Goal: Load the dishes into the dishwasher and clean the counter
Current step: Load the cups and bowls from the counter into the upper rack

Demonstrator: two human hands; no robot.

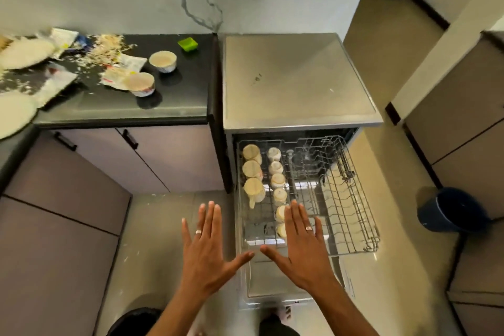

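- Head view: both hands held out flat, palms down, fingers straight & spread, holding nothing. Left hand (206,251) is over the floor just left of the dishwasher (297,79); right hand (302,248) is over the front of the pulled-out upper rack (351,199).
- Rack's left side is loaded w/ two rows of cups (253,169), running front to back; its right half is bare wire.
- Dishes not yet loaded sit up & to the left of both hands, on the dark counter (122,109): two bowls (163,61) side by side near the middle, plates (26,53) at the far left edge, partly cut off by the frame.
- Key relation: bowls lie well apart from the fingers, forward-left, so the left hand is nearer. My guess: next move is a reach that way, then carry back right to the rack.
- Counter runs left-right; rack's long axis runs away from the person.
- Counter's also messy: torn wrappers (120,73), scattered shreds & crumbs, a small green container (187,45) near the back wall. Wiping looks undone.
- Dark bin (450,210) stands on the floor to the right of the rack.
- Writing/brands: wrappers show red & yellow print, too blurred to read. No readable label on the dishwasher. Bowls' pattern not legible either.
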